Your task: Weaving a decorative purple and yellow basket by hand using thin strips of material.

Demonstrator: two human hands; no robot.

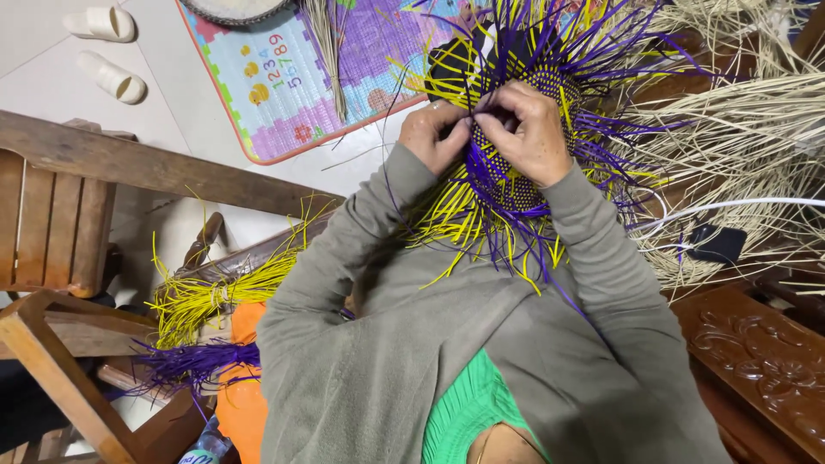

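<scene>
Grip of both hands, left hand [436, 133] and right hand [531, 129], pinches strands of the purple-yellow woven piece [516, 172]

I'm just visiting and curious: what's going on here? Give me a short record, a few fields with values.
Left hand: left hand pinching strands at the edge of the woven piece
Right hand: right hand resting on the woven piece, fingers gripping strands
Woven piece: purple and yellow, partly woven, loose strips fanning out all round
Spare material: yellow strips and purple strips at lower left; pale straw at right
Floor: colourful mat, white slippers
Furniture: wooden chair
</scene>
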